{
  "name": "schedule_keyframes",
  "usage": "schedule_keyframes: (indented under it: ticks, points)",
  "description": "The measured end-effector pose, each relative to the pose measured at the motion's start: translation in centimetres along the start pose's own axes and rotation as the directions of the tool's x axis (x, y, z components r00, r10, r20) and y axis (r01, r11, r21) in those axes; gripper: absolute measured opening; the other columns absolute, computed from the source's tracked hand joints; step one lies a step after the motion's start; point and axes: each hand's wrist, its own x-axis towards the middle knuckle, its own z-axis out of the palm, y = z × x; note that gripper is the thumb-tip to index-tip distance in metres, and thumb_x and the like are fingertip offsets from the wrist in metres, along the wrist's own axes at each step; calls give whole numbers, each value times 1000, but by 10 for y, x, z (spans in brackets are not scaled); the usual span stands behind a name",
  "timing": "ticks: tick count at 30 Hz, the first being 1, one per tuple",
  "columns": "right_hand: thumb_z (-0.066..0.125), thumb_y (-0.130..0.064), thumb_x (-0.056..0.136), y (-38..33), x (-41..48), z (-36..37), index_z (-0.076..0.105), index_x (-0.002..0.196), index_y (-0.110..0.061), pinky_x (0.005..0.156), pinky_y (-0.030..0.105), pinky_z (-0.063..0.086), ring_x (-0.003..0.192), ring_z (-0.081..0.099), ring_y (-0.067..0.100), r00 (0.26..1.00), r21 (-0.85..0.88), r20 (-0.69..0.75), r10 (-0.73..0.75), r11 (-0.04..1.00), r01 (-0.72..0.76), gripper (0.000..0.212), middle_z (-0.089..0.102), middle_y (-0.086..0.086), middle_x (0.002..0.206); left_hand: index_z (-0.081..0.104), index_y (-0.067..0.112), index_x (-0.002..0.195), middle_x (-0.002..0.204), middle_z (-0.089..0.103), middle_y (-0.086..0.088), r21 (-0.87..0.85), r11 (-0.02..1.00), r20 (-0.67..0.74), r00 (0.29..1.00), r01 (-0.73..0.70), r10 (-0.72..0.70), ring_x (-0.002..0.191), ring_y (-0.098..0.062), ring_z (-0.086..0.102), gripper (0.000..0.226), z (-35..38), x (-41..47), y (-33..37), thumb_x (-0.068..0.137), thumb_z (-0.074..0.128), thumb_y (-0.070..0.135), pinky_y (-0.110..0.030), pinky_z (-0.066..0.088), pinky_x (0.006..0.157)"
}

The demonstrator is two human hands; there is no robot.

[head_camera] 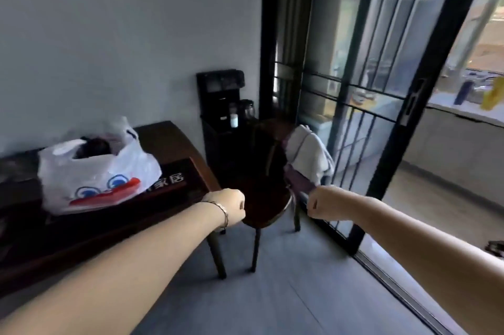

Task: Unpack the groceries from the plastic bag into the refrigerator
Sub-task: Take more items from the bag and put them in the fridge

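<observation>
Fisted hands (231,207) (323,205) right of plastic bag (95,176)

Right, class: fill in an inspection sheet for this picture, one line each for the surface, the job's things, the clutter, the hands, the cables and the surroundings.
Surface: dark wooden table against the wall, at the left.
Job's things: white plastic bag with a cartoon face sits on the table, mouth open, dark contents showing; no refrigerator in view.
Clutter: dark chair by the table's end, with a pale cloth draped on it.
Hands: left hand and right hand both fisted, empty, held over the chair, apart from the bag.
Cables: nothing seen.
Surroundings: black water dispenser at the wall; glass sliding door on the right, partly open; grey tiled floor.
</observation>
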Motion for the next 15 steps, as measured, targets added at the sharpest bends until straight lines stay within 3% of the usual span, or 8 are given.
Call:
schedule_keyframes:
  ticks: [2, 4, 6, 8, 10, 15]
  points:
    - [45, -21, 90, -47, 49, -11, 65, 83, -10, 75, 27, 43, 89, 56, 22, 995, -21, 3, -103, 994, 103, 24, 59, 4, 84, 63, 17, 96, 106, 65, -5, -20, 994, -30, 994, 103, -104, 97, -29, 62, 23, -9, 3, -63, 86, 42, 18, -29, 45, 74]
    - [45, -22, 91, -90, 94, -19, 67, 102, -10, 83, 27, 46, 99, 60, 22, 980, -8, -20, -196, 981, 196, 28, 64, 3, 102, 62, 18, 88, 98, 65, -6, -49, 981, -62, 980, 185, -188, 89, -28, 61, 20, -15, 6, -120, 86, 42, 19, -30, 47, 72]
    - [45, -20, 91, -125, 137, -22, 67, 103, -10, 83, 26, 47, 99, 61, 19, 960, 15, -52, -275, 961, 277, 26, 65, 2, 107, 57, 20, 78, 89, 61, -4, -59, 964, -107, 958, 261, -266, 77, -26, 57, 17, -16, 9, -171, 86, 43, 19, -29, 44, 64]
    - [47, -20, 90, -156, 179, -24, 67, 99, -13, 83, 28, 51, 95, 62, 17, 941, 46, -53, -334, 940, 337, 23, 66, 0, 105, 53, 22, 74, 99, 63, -6, -80, 940, -132, 931, 332, -340, 84, -27, 59, 16, -13, 18, -215, 86, 43, 18, -33, 50, 70]
    - [49, -21, 89, -183, 222, -26, 67, 98, -16, 84, 31, 53, 94, 62, 16, 918, 58, -33, -394, 917, 396, 21, 65, -3, 103, 57, 23, 85, 116, 62, -4, -100, 908, -114, 902, 408, -417, 97, -28, 60, 14, -11, 31, -253, 88, 44, 21, -33, 52, 82]
    - [49, -23, 90, -246, 318, -44, 65, 105, -22, 86, 31, 53, 97, 62, 14, 850, 65, 21, -527, 849, 524, 22, 63, -5, 110, 59, 20, 114, 123, 58, -1, -242, 792, -187, 775, 560, -604, 109, -24, 56, 25, -29, 69, -321, 93, 45, 21, -29, 44, 85]
